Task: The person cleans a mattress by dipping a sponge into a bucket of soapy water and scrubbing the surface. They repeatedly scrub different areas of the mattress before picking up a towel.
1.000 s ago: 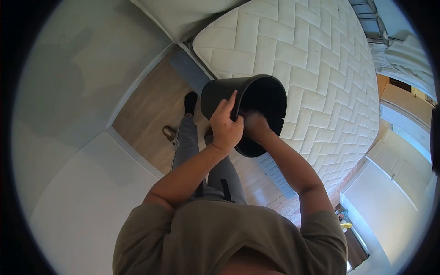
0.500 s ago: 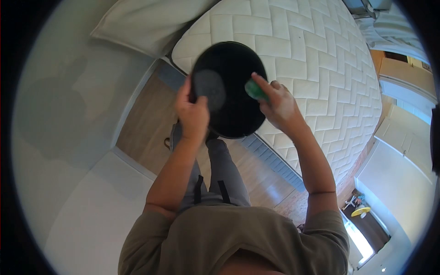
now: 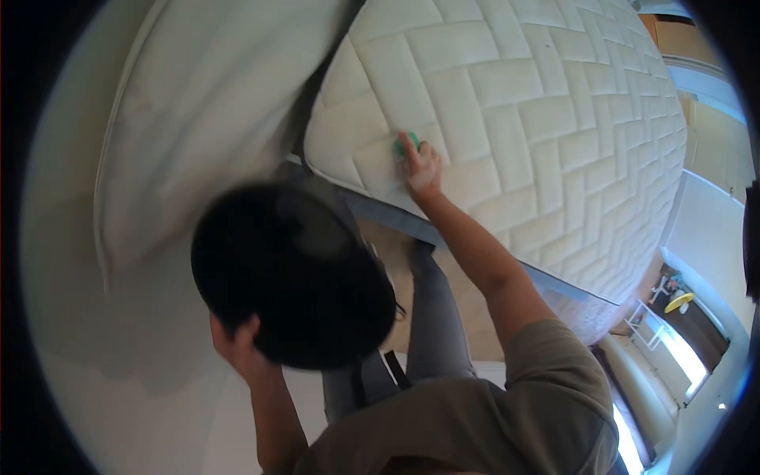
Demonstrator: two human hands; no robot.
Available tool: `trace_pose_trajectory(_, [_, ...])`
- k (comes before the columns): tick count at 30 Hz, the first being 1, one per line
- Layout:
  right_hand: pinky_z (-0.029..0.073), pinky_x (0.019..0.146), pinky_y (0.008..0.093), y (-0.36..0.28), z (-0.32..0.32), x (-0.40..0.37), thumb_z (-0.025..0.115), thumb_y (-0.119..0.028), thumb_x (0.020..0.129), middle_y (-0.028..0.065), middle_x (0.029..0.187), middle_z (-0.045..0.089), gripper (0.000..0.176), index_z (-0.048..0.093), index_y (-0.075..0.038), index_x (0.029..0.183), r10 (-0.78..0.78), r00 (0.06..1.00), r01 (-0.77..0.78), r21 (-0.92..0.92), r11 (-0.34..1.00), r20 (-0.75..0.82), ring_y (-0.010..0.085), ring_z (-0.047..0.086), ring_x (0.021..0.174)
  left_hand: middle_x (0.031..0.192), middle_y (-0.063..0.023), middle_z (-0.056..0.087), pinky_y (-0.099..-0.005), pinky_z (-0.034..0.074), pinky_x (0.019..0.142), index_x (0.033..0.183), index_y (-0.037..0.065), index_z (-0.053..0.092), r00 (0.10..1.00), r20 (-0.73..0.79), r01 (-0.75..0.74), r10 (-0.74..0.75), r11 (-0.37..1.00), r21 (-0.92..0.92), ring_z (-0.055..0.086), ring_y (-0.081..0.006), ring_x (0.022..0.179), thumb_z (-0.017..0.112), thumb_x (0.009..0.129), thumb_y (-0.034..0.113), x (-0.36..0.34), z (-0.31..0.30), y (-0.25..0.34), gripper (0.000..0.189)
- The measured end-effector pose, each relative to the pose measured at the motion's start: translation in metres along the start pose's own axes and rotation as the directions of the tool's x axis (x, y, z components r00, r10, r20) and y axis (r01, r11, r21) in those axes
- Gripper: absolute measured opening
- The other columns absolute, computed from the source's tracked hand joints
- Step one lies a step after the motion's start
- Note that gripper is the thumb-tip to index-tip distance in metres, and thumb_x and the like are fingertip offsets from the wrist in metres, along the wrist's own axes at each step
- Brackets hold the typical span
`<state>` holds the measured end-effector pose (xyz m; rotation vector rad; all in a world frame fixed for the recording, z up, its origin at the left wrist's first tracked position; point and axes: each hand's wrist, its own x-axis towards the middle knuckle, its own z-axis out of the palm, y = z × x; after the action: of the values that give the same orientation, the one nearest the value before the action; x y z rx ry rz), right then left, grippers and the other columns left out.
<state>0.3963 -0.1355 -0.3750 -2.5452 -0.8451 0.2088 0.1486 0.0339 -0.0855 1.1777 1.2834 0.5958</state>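
Note:
My left hand grips the lower rim of a round black bucket, thumb over the edge, and holds it tilted in front of my legs. The bucket is smeared by motion, and a paler patch shows on its dark inside. Over the near corner of a cream quilted mattress, my right hand is closed on a small rounded green thing. Most of that green thing is covered by my fingers; its visible edge overlaps the mattress top.
A cream padded headboard rises left of the mattress. Below the mattress runs a grey-blue bed base, with wooden floor beside it. White cabinets and a window stand at the far right, near a small yellow object.
My right hand has moved from over the bucket to the mattress corner, carrying the green thing. My left hand has brought the bucket down and left, nearer my body. The view has shifted left.

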Motion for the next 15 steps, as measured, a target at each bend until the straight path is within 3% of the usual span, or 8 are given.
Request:
trace_pose_trajectory(2, [0.045, 0.069, 0.0443, -0.003, 0.025, 0.055, 0.061, -0.013, 0.069, 0.0168, 0.093, 0.055, 0.069, 0.04, -0.027, 0.133, -0.148, 0.968, 0.107, -0.202, 0.974, -0.202, 0.0338, 0.056, 0.08, 0.105, -0.0122, 0.058, -0.0339, 0.042, 0.09, 0.117, -0.005, 0.048, 1.0, 0.023, 0.014, -0.016, 0.997, 0.078, 0.056, -0.0241, 0.097, 0.055, 0.063, 0.002, 0.012, -0.015, -0.008, 0.055])
trace_pose_trajectory(4, [0.044, 0.066, 0.0436, -0.029, 0.022, 0.141, 0.058, -0.02, 0.073, 0.0146, 0.092, 0.056, 0.06, 0.041, -0.027, 0.13, -0.171, 0.96, 0.14, -0.148, 0.979, -0.223, 0.0324, 0.055, 0.085, 0.106, -0.0124, 0.058, -0.0324, 0.041, 0.092, 0.118, -0.006, 0.049, 0.997, 0.072, -0.004, -0.006, 0.99, 0.143, 0.056, -0.0235, 0.097, 0.056, 0.063, 0.0, 0.024, -0.02, -0.024, 0.056])
trace_pose_trajectory(5, [0.044, 0.068, 0.0445, -0.034, 0.038, 0.188, 0.05, -0.017, 0.079, 0.0131, 0.099, 0.058, 0.043, 0.047, -0.023, 0.121, -0.238, 0.904, 0.168, -0.216, 0.962, -0.355, 0.0287, 0.057, 0.085, 0.106, -0.0124, 0.058, -0.0324, 0.041, 0.092, 0.118, -0.006, 0.049, 0.997, 0.078, -0.002, -0.01, 0.989, 0.149, 0.056, -0.0235, 0.097, 0.056, 0.063, 0.0, 0.033, -0.02, -0.036, 0.056])
trace_pose_trajectory(6, [0.043, 0.069, 0.0446, -0.047, 0.042, 0.226, 0.044, -0.015, 0.081, 0.0112, 0.089, 0.059, 0.034, 0.048, -0.019, 0.115, -0.155, 0.957, 0.094, -0.241, 0.966, -0.247, 0.0285, 0.058, 0.082, 0.108, -0.0126, 0.058, -0.0317, 0.04, 0.093, 0.118, -0.006, 0.049, 0.995, 0.093, 0.02, -0.037, 0.985, 0.173, 0.055, -0.0221, 0.099, 0.053, 0.064, -0.004, 0.036, -0.024, -0.042, 0.054])
trace_pose_trajectory(8, [0.043, 0.069, 0.0444, -0.052, 0.051, 0.232, 0.047, -0.012, 0.078, 0.0115, 0.084, 0.058, 0.034, 0.049, -0.017, 0.111, -0.207, 0.929, 0.136, -0.235, 0.962, -0.308, 0.0291, 0.058, 0.08, 0.111, -0.0128, 0.057, -0.031, 0.039, 0.094, 0.119, -0.007, 0.049, 0.991, 0.12, 0.033, -0.056, 0.981, 0.189, 0.055, -0.0207, 0.101, 0.051, 0.065, -0.008, 0.05, -0.021, -0.051, 0.054])
trace_pose_trajectory(9, [0.044, 0.068, 0.0441, -0.055, 0.049, 0.227, 0.051, -0.01, 0.075, 0.0118, 0.079, 0.058, 0.033, 0.05, -0.015, 0.107, -0.275, 0.89, 0.197, -0.237, 0.951, -0.364, 0.0298, 0.058, 0.079, 0.111, -0.0127, 0.056, -0.0306, 0.038, 0.094, 0.119, -0.007, 0.049, 0.989, 0.139, 0.019, -0.053, 0.972, 0.233, 0.054, -0.0205, 0.101, 0.05, 0.065, -0.008, 0.052, -0.024, -0.054, 0.054])
trace_pose_trajectory(11, [0.044, 0.066, 0.0456, -0.048, 0.017, 0.136, 0.053, -0.012, 0.076, 0.0116, 0.082, 0.06, 0.031, 0.054, -0.014, 0.107, -0.057, 0.983, 0.026, -0.175, 0.984, -0.174, 0.0304, 0.058, 0.077, 0.112, -0.0126, 0.056, -0.0302, 0.037, 0.094, 0.119, -0.008, 0.049, 0.983, 0.175, 0.009, -0.059, 0.961, 0.275, 0.054, -0.0203, 0.102, 0.05, 0.065, -0.008, 0.054, -0.033, -0.042, 0.054])
trace_pose_trajectory(15, [0.044, 0.069, 0.0435, -0.029, -0.011, -0.011, 0.064, -0.02, 0.072, 0.0119, 0.096, 0.062, 0.043, 0.054, -0.015, 0.114, -0.023, 0.999, 0.024, -0.03, 0.999, 0.036, 0.028, 0.06, 0.089, 0.11, -0.013, 0.055, -0.0302, 0.036, 0.094, 0.119, -0.008, 0.049, 0.955, 0.283, -0.003, -0.087, 0.953, 0.302, 0.053, -0.0214, 0.104, 0.049, 0.064, -0.008, 0.059, -0.045, -0.031, 0.055])
